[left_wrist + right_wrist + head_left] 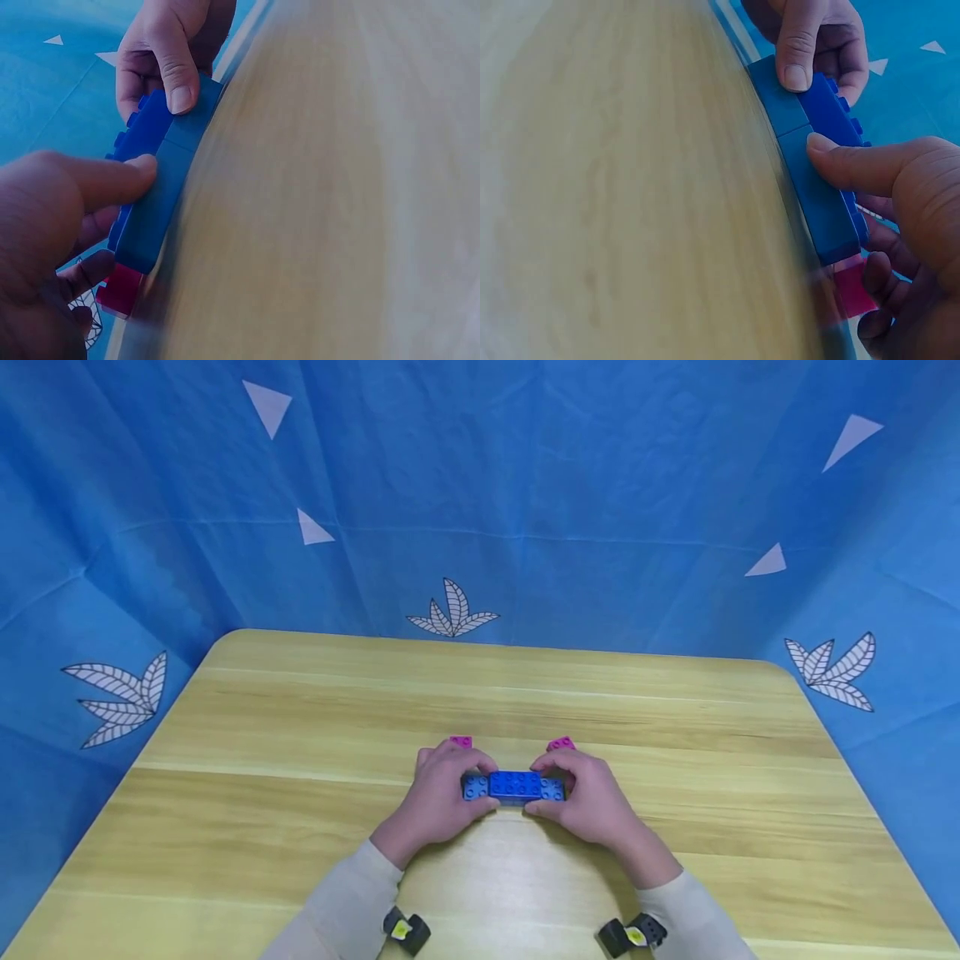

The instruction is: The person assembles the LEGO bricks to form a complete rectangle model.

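Observation:
A dark blue studded brick (515, 783) sits across two lighter blue bricks, the left one (476, 787) and the right one (552, 789), which meet end to end under it. The seam between them shows in both wrist views. My left hand (442, 789) pinches the left part of this stack, thumb on the near side and fingers on the far side. At the right part, my right hand (592, 797) pinches it the same way. In the wrist views both thumbs press on the near face; most fingertips are hidden behind the bricks.
Two pink bricks lie on the wooden table (300, 718) just beyond the hands, one on the left (462, 741) and one on the right (561, 743). A blue patterned curtain (525, 485) hangs behind the table and along its sides.

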`<state>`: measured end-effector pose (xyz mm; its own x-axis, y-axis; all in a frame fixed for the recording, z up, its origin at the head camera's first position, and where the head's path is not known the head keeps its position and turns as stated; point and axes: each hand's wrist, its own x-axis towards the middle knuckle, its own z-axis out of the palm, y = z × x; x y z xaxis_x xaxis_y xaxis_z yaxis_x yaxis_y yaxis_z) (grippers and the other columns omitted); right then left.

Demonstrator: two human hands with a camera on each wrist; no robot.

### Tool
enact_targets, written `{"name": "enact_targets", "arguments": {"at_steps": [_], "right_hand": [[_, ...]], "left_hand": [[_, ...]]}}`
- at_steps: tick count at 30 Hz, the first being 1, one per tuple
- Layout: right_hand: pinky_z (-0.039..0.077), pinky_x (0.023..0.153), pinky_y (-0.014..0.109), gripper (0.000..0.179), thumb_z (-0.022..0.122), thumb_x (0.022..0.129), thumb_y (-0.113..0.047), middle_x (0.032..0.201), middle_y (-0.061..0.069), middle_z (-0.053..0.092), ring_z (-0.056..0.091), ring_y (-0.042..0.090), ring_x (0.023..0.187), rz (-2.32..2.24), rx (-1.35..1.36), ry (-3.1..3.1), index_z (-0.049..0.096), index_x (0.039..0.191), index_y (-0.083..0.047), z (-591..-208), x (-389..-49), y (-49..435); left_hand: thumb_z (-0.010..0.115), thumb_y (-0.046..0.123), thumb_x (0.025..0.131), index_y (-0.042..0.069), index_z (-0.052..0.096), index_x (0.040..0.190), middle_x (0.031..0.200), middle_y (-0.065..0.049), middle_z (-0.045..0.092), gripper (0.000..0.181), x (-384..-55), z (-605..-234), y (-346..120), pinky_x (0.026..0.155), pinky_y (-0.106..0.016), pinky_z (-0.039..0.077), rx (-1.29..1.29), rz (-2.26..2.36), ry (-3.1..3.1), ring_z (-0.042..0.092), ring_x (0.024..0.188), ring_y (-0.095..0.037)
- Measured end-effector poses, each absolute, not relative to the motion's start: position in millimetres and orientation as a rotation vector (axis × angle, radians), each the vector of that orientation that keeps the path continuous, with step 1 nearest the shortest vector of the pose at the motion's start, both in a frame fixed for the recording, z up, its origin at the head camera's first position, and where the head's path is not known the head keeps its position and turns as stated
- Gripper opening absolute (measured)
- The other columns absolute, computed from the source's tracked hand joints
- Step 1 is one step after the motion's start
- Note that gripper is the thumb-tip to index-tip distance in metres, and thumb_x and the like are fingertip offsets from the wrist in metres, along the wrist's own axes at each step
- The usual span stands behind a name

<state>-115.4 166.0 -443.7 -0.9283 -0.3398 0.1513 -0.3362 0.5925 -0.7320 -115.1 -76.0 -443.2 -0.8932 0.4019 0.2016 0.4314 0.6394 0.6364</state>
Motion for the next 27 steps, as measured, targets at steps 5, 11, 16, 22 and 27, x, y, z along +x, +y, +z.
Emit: {"name": "enact_targets", "arguments": {"at_steps": [5, 11, 16, 22, 27], "right_hand": [[0.042, 0.062, 0.029, 0.043, 0.096, 0.066, -0.018, 0.090, -0.008, 0.064, 0.050, 0.019, 0.070, -1.315, -0.613, 2.805, 0.072, 0.101, -0.016, -443.5, -113.8, 169.4], [0.040, 0.061, 0.029, 0.040, 0.095, 0.067, -0.016, 0.085, -0.005, 0.059, 0.048, 0.018, 0.067, -1.284, -0.597, 2.832, 0.071, 0.099, -0.018, -444.1, -111.3, 175.6], [0.039, 0.059, 0.030, 0.041, 0.095, 0.066, -0.014, 0.077, 0.000, 0.056, 0.045, 0.016, 0.064, -1.264, -0.548, 2.849, 0.071, 0.100, -0.017, -444.9, -110.1, 180.7], [0.039, 0.060, 0.030, 0.040, 0.094, 0.067, -0.014, 0.077, 0.000, 0.055, 0.046, 0.017, 0.065, -1.242, -0.509, 2.855, 0.071, 0.099, -0.016, -446.3, -109.9, 184.3], [0.038, 0.059, 0.030, 0.039, 0.094, 0.067, -0.014, 0.077, 0.000, 0.054, 0.045, 0.016, 0.064, -1.231, -0.496, 2.851, 0.071, 0.099, -0.016, -445.4, -109.5, 185.6]], "left_hand": [[0.087, 0.026, 0.079, 0.023, 0.068, 0.106, 0.102, 0.011, 0.066, 0.033, -115.2, -442.3, -75.6, 0.091, -0.041, 0.029, -0.722, -1.115, -2.796, 0.051, 0.105, -0.014], [0.087, 0.025, 0.079, 0.022, 0.068, 0.106, 0.102, 0.011, 0.066, 0.034, -114.8, -441.8, -75.8, 0.091, -0.041, 0.029, -0.735, -1.135, -2.785, 0.051, 0.103, -0.013], [0.087, 0.025, 0.078, 0.023, 0.068, 0.106, 0.101, 0.012, 0.066, 0.034, -115.2, -441.7, -75.5, 0.090, -0.041, 0.029, -0.724, -1.120, -2.795, 0.051, 0.102, -0.013], [0.087, 0.025, 0.078, 0.023, 0.067, 0.108, 0.103, 0.012, 0.066, 0.036, -114.8, -441.4, -75.9, 0.090, -0.041, 0.029, -0.716, -1.115, -2.803, 0.051, 0.104, -0.013], [0.086, 0.026, 0.077, 0.018, 0.068, 0.112, 0.106, 0.008, 0.066, 0.040, -116.2, -441.6, -84.1, 0.093, -0.043, 0.029, -0.737, -1.220, -2.753, 0.051, 0.106, -0.013]]}}
